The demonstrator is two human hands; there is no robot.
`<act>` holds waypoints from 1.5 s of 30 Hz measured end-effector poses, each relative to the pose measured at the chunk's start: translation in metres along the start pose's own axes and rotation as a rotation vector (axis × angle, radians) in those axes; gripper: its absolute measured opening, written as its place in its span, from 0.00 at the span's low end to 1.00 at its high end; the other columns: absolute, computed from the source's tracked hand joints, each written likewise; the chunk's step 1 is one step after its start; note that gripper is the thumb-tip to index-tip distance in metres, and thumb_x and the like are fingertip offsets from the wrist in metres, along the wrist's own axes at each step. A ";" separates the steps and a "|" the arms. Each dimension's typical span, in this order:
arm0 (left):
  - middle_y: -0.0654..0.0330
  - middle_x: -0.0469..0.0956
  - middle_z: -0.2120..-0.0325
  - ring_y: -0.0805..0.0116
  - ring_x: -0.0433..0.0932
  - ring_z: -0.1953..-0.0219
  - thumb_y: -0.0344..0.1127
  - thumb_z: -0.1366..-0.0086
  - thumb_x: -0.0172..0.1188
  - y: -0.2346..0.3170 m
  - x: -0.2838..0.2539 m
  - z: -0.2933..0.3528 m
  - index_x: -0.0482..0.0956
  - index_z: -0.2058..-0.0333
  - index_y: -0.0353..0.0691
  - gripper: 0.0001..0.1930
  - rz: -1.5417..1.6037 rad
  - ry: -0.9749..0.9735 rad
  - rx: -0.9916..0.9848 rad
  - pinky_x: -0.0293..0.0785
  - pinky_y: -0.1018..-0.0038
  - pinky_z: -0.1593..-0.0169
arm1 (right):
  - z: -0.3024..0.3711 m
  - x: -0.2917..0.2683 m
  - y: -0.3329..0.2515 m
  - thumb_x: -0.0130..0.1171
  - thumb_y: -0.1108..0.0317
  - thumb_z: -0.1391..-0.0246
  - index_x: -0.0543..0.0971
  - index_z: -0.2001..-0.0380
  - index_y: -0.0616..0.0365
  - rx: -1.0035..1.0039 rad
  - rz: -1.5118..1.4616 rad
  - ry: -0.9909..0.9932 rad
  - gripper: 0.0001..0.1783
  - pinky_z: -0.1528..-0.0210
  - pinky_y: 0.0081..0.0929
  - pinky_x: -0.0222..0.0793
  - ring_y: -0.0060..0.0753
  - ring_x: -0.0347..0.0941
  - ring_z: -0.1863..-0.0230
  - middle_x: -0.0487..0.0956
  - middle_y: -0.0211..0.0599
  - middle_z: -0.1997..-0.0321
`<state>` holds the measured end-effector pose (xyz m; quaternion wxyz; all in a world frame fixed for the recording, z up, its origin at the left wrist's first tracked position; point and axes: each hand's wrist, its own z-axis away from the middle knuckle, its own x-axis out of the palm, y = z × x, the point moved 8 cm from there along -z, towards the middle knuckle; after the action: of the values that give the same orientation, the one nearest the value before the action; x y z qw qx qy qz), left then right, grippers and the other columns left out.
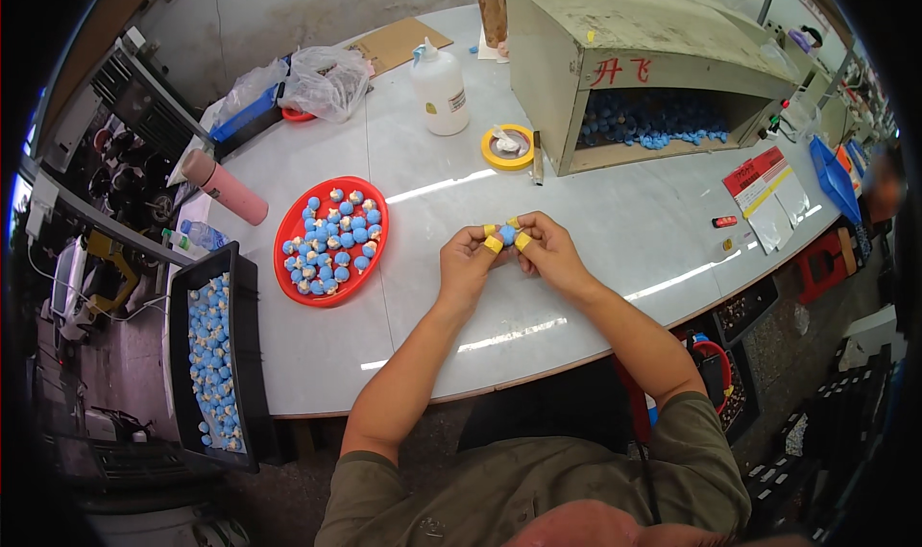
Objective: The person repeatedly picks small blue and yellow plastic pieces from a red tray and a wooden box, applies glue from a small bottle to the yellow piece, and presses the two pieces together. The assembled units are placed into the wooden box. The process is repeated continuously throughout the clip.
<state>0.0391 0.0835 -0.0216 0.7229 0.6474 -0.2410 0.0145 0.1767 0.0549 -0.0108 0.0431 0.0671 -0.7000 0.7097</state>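
Between the fingertips of both hands, above the middle of the table, is a small blue ball-shaped piece (pixel 507 234). My left hand (pixel 468 259) pinches it from the left side. From the right side, my right hand (pixel 549 251) grips it too. Yellow tape wraps the thumb and a fingertip on each hand. To the left of my hands, a round red tray (pixel 383 249) holds many similar blue balls with cream-coloured parts. The underside of the held piece is hidden by my fingers.
A black bin (pixel 252 355) of blue balls stands at the left edge. At the back are a white bottle (pixel 440 91), a yellow tape roll (pixel 490 153), a brown tumbler (pixel 492 19) and a beige open-fronted box (pixel 547 76) with blue pieces inside. A pink flask (pixel 227 188) leans left.
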 end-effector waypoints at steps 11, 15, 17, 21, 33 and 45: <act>0.51 0.81 0.58 0.67 0.84 0.60 0.22 0.34 0.57 -0.004 0.000 0.000 0.76 0.53 0.26 0.12 -0.181 -0.127 -0.114 0.84 0.74 0.54 | -0.001 -0.006 -0.003 0.52 0.76 0.39 0.75 0.57 0.64 -0.003 0.220 -0.117 0.09 0.73 0.19 0.67 0.15 0.70 0.76 0.76 0.29 0.74; 0.50 0.82 0.61 0.67 0.85 0.61 0.21 0.36 0.58 -0.008 -0.001 0.000 0.76 0.57 0.25 0.09 -0.146 -0.142 -0.083 0.83 0.76 0.56 | 0.000 -0.004 0.000 0.50 0.80 0.43 0.75 0.58 0.66 -0.044 0.256 -0.156 0.10 0.74 0.20 0.65 0.15 0.68 0.76 0.76 0.30 0.74; 0.51 0.82 0.62 0.68 0.84 0.61 0.20 0.36 0.59 -0.010 -0.002 0.001 0.76 0.58 0.25 0.08 -0.120 -0.144 -0.069 0.82 0.78 0.58 | 0.000 -0.004 0.000 0.50 0.81 0.44 0.75 0.59 0.66 -0.077 0.277 -0.154 0.10 0.74 0.21 0.65 0.15 0.68 0.76 0.76 0.31 0.73; 0.52 0.82 0.62 0.69 0.84 0.61 0.19 0.37 0.58 -0.014 -0.002 0.001 0.76 0.59 0.26 0.08 -0.107 -0.139 -0.046 0.81 0.79 0.57 | 0.003 -0.004 -0.003 0.50 0.82 0.46 0.75 0.59 0.67 -0.131 0.334 -0.135 0.10 0.72 0.22 0.66 0.18 0.69 0.74 0.77 0.34 0.71; 0.57 0.82 0.64 0.76 0.82 0.62 0.23 0.36 0.63 -0.009 -0.007 -0.001 0.78 0.56 0.28 0.10 -0.278 -0.054 0.065 0.78 0.83 0.59 | 0.000 -0.003 -0.005 0.52 0.78 0.37 0.74 0.55 0.66 -0.167 0.412 -0.119 0.08 0.63 0.21 0.76 0.22 0.77 0.67 0.80 0.37 0.62; 0.52 0.81 0.58 0.68 0.83 0.58 0.21 0.35 0.59 -0.017 -0.010 -0.006 0.76 0.56 0.26 0.09 -0.161 -0.110 -0.035 0.82 0.76 0.54 | -0.006 -0.009 0.002 0.50 0.77 0.36 0.73 0.53 0.67 -0.031 0.301 -0.160 0.10 0.60 0.22 0.78 0.21 0.78 0.66 0.80 0.38 0.62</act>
<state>0.0376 0.0898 -0.0413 0.7186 0.6517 -0.2279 -0.0833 0.1847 0.0614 -0.0143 -0.1185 0.0169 -0.7141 0.6897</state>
